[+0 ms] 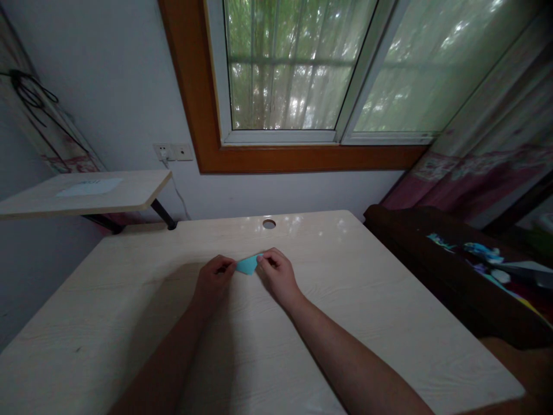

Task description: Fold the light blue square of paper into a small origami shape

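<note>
A small piece of turquoise folded paper (247, 265) is stretched between my two hands, above the pale wood-grain desk (328, 346). My left hand (213, 280) pinches its left corner between thumb and fingertips. At the other end, my right hand (279, 275) grips the paper, thumb in front and fingers behind. The paper's lower edge comes to a blunt point. Part of its right end is hidden by my right fingers.
A raised shelf (147, 193) on black legs stands at the desk's back left, with a paper sheet (90, 187) on it. Behind the desk are a round cable hole (269, 224), a wall socket (173, 152) and a window (298, 69). Dark furniture (415, 248) holding colourful items stands right.
</note>
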`<state>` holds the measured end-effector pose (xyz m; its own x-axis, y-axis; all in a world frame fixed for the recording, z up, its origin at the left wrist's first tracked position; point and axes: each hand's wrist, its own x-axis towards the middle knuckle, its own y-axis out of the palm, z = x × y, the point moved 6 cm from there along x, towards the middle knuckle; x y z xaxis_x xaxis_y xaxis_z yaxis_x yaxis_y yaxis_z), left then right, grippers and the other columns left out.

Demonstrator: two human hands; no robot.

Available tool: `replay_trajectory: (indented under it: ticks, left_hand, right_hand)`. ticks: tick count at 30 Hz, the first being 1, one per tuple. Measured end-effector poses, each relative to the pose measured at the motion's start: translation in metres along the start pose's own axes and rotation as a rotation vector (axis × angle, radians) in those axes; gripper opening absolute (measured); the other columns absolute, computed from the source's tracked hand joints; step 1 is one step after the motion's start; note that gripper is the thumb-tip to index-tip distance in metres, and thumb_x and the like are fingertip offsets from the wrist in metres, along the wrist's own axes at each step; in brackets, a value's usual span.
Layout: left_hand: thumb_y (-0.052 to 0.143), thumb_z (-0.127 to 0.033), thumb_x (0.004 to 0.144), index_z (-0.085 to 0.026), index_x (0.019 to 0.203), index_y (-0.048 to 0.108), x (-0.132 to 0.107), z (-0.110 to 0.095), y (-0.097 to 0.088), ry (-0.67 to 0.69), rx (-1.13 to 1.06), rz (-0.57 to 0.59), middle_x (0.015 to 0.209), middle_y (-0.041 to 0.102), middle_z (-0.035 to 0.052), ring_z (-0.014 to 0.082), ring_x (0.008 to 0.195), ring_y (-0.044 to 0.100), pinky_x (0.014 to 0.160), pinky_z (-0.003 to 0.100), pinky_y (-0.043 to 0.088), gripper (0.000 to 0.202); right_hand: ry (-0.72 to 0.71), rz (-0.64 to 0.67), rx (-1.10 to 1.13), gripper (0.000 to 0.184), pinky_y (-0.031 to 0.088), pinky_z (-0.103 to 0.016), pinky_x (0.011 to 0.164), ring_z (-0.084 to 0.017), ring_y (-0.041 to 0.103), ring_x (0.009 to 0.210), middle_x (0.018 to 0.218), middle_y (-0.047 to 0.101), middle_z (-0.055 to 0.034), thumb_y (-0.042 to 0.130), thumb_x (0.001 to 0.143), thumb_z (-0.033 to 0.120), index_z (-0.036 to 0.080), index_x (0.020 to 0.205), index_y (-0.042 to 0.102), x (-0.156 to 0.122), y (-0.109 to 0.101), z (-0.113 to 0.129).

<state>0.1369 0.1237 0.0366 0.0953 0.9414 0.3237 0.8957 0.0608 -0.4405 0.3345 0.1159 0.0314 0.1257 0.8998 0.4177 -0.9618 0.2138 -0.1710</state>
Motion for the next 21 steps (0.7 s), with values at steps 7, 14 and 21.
replay_trajectory:
  ticks: [7,14,21]
  left_hand:
    - [0.059,-0.038,0.082,-0.019,0.079,0.067,0.003,0.015,-0.01,-0.106,-0.064,-0.099,0.077,0.068,0.0022,0.0172,0.075,0.063,0.07,0.027,0.05,0.021]
    - [0.059,-0.032,0.084,-0.02,0.097,0.066,0.0,0.005,-0.008,0.049,-0.109,-0.091,0.099,0.063,0.0055,0.0163,0.087,0.062,0.072,0.027,0.053,0.019]
    - [0.068,-0.024,0.079,-0.024,0.121,0.06,-0.008,-0.016,0.014,0.317,0.018,0.142,0.112,0.058,0.0081,0.0179,0.094,0.059,0.073,0.028,0.054,0.042]
  right_hand:
    - [0.145,-0.114,0.1,0.022,0.042,-0.026,0.064,-0.016,0.051,0.07,0.071,0.055,-0.0003,0.059,0.083,0.038,0.019,0.072,0.061,0.002,-0.008,-0.018]
    - [0.199,-0.099,0.169,0.019,0.04,-0.025,0.061,-0.015,0.049,0.067,0.068,0.054,0.0015,0.063,0.08,0.035,0.019,0.07,0.062,-0.001,-0.004,-0.016]
    - [0.207,-0.035,0.194,0.022,0.039,-0.026,0.063,-0.015,0.05,0.066,0.068,0.055,0.0011,0.064,0.079,0.038,0.019,0.069,0.064,-0.004,-0.002,-0.012]
